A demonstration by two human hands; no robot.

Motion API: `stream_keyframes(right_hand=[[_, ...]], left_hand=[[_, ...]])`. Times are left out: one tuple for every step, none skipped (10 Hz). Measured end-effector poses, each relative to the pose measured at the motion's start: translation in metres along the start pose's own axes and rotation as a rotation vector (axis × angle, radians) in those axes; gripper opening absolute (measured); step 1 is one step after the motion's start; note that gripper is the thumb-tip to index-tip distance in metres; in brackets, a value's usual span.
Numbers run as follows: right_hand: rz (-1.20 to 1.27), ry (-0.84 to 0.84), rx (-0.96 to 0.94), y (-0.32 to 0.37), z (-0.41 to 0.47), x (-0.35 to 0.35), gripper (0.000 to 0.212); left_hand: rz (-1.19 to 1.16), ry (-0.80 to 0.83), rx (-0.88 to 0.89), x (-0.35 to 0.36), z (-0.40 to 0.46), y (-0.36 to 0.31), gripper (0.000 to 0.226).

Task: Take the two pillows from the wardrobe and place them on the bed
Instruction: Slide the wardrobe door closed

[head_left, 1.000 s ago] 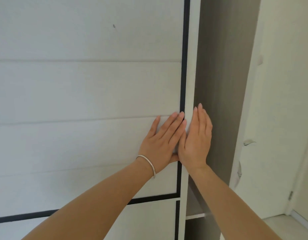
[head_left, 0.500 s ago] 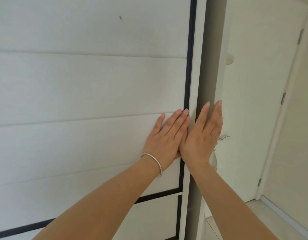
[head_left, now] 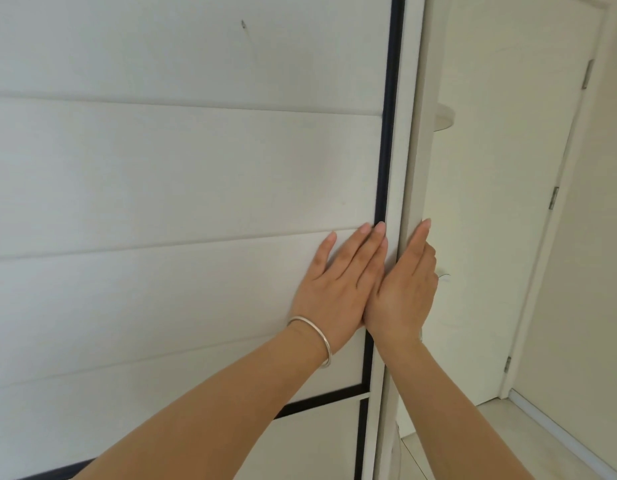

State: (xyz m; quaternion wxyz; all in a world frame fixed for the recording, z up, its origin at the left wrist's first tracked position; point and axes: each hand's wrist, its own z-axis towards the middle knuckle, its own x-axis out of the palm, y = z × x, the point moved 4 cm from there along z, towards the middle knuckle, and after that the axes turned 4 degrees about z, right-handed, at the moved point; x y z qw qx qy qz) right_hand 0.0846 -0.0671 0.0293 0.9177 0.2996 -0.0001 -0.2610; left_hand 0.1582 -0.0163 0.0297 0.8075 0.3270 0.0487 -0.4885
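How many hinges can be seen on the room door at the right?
3: top hinge, middle hinge, bottom hinge, all along the door right edge. Others may be out of view.

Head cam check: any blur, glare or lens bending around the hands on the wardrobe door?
Head view: soft, even daylight, no glare; white panelled wardrobe door shows slight blur; its black trim strip bows from wide-angle distortion; left hand and right hand reasonably sharp, casting faint shadows.

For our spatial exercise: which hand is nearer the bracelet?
Left. The bracelet circles the wrist of the left hand; the right hand lies beside it.
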Motion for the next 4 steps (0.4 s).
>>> stream_keyframes(right_hand=[[0.015, -0.017, -0.003, -0.001, 0.000, 0.002, 0.061], [0.060, -0.023, 0.026, -0.006, -0.001, 0.002, 0.060], [0.112, 0.000, 0.033, -0.004, -0.002, 0.005, 0.060], [0.192, 0.059, 0.045, -0.015, -0.009, -0.004, 0.062]], left_hand=[[-0.021, 0.018, -0.001, 0.001, 0.001, 0.000, 0.070], [-0.030, 0.029, -0.011, -0.001, 0.001, 0.001, 0.072], [-0.058, 0.041, 0.007, -0.002, -0.002, -0.002, 0.079], [-0.155, 0.055, -0.022, -0.008, -0.029, -0.012, 0.085]])
